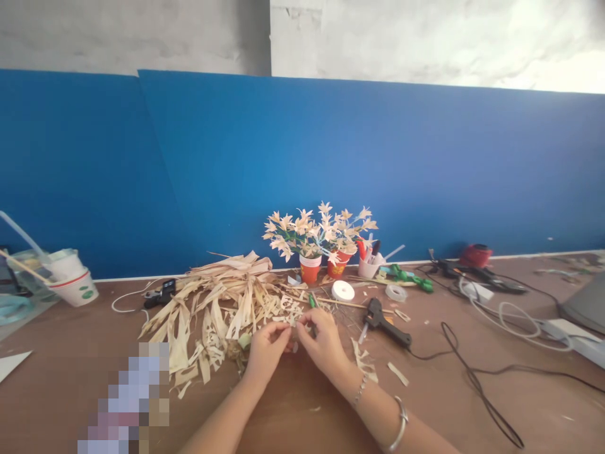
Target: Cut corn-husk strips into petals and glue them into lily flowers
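Observation:
My left hand [269,347] and my right hand [324,337] meet above the front of the table, thumbs and forefingers pinched close together. Whatever they pinch is too small and too hidden to name; a pale bit shows just below the fingertips. A slim green item shows just behind my right hand, partly covered by it. Beside and beyond my left hand spreads a heap of dried corn husks [248,280], with many cut scraps around it. Past my hands stand red paper cups [310,272] holding pale husk flowers [302,230].
To the right lies a black glue gun [385,323] with its cable trailing over the table. A white roll [343,291], a clear tape roll [396,293] and a pen cup [368,268] stand near the blue partition [331,145]. A white paper cup [75,289] is far left.

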Available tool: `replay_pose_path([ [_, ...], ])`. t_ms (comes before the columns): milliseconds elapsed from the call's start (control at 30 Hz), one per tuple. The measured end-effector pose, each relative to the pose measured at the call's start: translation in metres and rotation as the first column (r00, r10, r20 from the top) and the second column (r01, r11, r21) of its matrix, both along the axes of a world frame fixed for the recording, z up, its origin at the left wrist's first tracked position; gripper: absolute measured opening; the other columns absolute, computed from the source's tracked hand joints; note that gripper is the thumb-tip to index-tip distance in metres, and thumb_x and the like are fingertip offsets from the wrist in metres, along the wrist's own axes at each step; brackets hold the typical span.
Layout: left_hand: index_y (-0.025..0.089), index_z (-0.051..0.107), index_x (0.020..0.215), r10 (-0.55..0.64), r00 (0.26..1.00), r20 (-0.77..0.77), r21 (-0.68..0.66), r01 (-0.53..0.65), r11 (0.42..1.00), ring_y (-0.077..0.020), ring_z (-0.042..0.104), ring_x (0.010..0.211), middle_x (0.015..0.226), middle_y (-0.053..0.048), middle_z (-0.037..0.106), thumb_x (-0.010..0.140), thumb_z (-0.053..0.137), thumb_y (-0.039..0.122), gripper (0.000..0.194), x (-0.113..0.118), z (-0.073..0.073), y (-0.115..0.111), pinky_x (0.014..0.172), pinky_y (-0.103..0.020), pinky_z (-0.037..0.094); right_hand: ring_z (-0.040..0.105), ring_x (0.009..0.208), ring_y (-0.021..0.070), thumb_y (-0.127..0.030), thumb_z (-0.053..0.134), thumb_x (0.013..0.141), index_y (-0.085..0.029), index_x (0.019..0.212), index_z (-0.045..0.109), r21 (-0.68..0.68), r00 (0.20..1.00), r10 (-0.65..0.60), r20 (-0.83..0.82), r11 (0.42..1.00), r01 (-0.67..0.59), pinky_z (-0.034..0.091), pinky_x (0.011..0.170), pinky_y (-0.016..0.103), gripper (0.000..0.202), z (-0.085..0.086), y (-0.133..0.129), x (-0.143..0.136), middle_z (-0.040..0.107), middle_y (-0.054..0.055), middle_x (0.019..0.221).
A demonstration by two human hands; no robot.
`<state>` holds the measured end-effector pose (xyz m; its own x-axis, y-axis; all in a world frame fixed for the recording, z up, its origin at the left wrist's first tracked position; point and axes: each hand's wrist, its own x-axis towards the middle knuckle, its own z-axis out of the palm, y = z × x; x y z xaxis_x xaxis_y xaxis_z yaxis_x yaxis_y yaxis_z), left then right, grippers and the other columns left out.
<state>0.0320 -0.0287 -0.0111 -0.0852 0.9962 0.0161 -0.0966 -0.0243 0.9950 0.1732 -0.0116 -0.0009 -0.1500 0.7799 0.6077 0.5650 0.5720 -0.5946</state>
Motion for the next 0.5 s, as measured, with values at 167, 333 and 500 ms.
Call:
replay_pose_path([
  [167,0.013,0.065,0.075,-0.015,1.000,-0.003,-0.005,0.015,1.000,-0.0142,0.060,0.050,0.053,0.000,0.064,0.065,0.068,0.036,0.025,0.0002,-0.0005,0.0007,0.051,-0.024,0.049,0.055,0.070,0.0164,-0.016,0.055,0.078,-0.019,0.070,0.054,-0.008,1.000,0.009,0.006,1.000,-0.009,0.036,0.070,0.029,0.009,0.0021,-0.0003,-0.0004,0.061,0.000,0.070],
  [333,0.014,0.065,0.073,-0.012,1.000,-0.003,0.007,0.012,1.000,-0.0135,0.060,0.050,0.053,0.000,0.064,0.067,0.067,0.037,0.024,-0.0002,-0.0013,0.0010,0.049,-0.023,0.048,0.054,0.070,0.0164,-0.016,0.055,0.079,-0.019,0.071,0.054,0.019,1.000,0.013,0.024,1.000,-0.014,0.035,0.070,0.029,0.009,0.0025,-0.0007,-0.0004,0.061,0.000,0.070],
  [500,0.014,0.065,0.070,-0.013,1.000,-0.008,0.015,0.013,1.000,-0.0132,0.060,0.049,0.053,0.000,0.063,0.068,0.066,0.038,0.024,-0.0011,-0.0018,0.0006,0.049,-0.023,0.048,0.054,0.071,0.0164,-0.016,0.057,0.079,-0.019,0.072,0.054,0.055,0.999,0.019,0.043,0.998,-0.021,0.035,0.071,0.029,0.008,0.0006,-0.0013,-0.0003,0.061,0.000,0.071],
])
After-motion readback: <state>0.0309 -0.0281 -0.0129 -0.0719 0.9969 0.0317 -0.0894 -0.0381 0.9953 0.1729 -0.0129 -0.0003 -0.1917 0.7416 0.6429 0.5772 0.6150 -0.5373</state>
